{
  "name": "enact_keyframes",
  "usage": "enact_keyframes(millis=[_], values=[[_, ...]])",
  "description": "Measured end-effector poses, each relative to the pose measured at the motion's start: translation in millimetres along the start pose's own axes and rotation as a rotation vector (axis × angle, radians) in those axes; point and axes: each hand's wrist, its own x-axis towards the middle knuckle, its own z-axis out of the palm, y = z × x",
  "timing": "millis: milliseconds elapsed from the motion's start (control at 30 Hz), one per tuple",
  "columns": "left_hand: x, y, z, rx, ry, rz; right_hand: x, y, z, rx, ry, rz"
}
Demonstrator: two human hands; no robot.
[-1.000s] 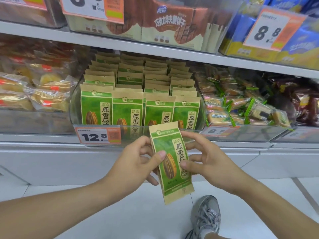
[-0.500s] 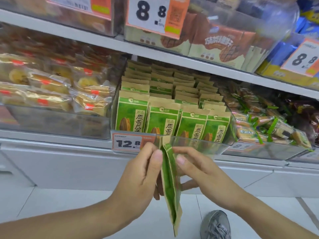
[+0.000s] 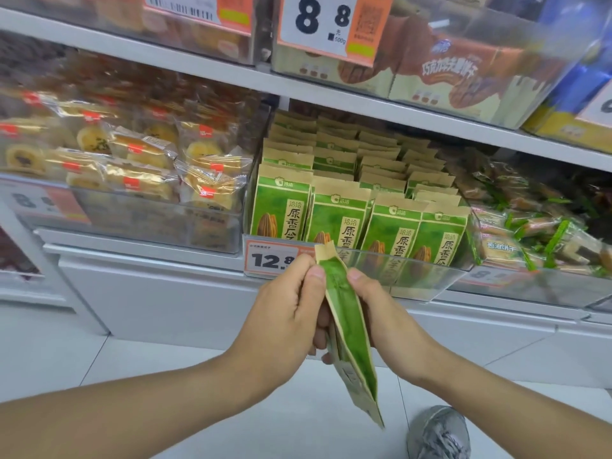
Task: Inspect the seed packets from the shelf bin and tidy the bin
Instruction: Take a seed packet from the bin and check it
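Observation:
A green and tan seed packet (image 3: 347,323) hangs edge-on in front of the shelf, its narrow side toward me. My left hand (image 3: 284,313) pinches its upper left side with thumb and fingers. My right hand (image 3: 384,313) pinches it from the right, thumb near the top. Behind them a clear plastic shelf bin (image 3: 427,279) holds several rows of matching seed packets (image 3: 337,223) standing upright. An orange price tag reading 12.8 (image 3: 271,260) is clipped to the bin's front left.
A clear bin of gold-wrapped pastries (image 3: 145,167) stands to the left, a bin of green-wrapped snacks (image 3: 536,240) to the right. Brown biscuit boxes (image 3: 447,77) fill the shelf above. White cabinet fronts and tiled floor lie below. A grey shoe (image 3: 437,432) shows at bottom right.
The packet has turned from face-on to edge-on between my hands. The view has shifted left and closer to the shelf.

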Motion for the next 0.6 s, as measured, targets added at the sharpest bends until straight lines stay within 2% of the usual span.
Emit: enact_keyframes(millis=[133, 267, 500, 600], values=[[-1, 5, 4, 0.004, 0.005, -0.022, -5, 4, -7, 0.029, -0.022, -0.006], [-3, 11, 15, -0.004, -0.062, -0.040, -14, 2, -23, 0.035, 0.047, -0.064], [-15, 13, 49, 0.327, -0.262, -0.001, -15, 5, -68, 0.077, 0.291, -0.073], [-15, 14, 62, 0.380, -0.314, 0.021, -14, 9, -77, 0.073, 0.355, -0.106]])
